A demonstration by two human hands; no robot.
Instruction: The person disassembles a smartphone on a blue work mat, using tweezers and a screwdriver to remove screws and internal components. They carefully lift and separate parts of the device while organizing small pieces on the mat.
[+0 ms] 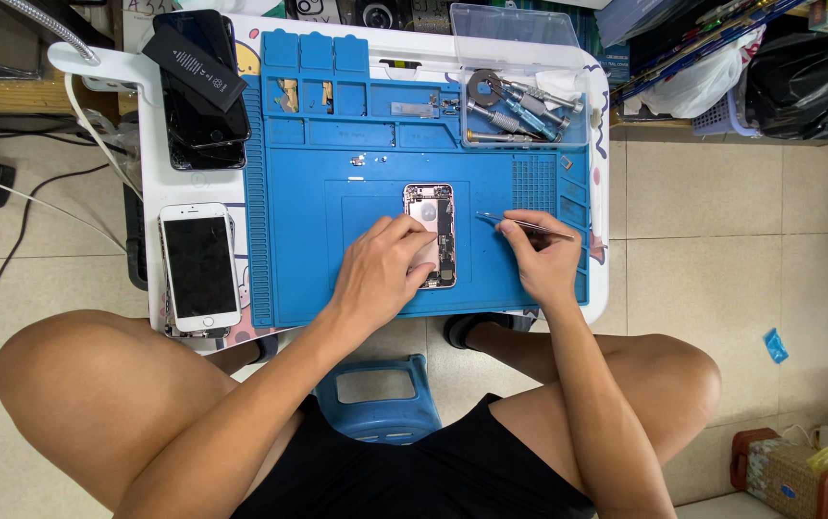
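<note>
An opened phone body (pixel 432 210), its insides showing, lies upright in the middle of a blue repair mat (pixel 318 250). My left hand (pixel 385 269) rests on its lower half, fingers pressing down on it. My right hand (pixel 539 255) sits just right of the phone and pinches a pair of thin metal tweezers (pixel 510 222), whose tips point left toward the phone's upper right edge without touching it.
A white phone (pixel 200 267) lies face up left of the mat, dark phones and a black battery (pixel 197 77) behind it. A clear tray of screwdrivers (pixel 519 101) stands at the mat's back right. A blue stool (pixel 380 396) is between my knees.
</note>
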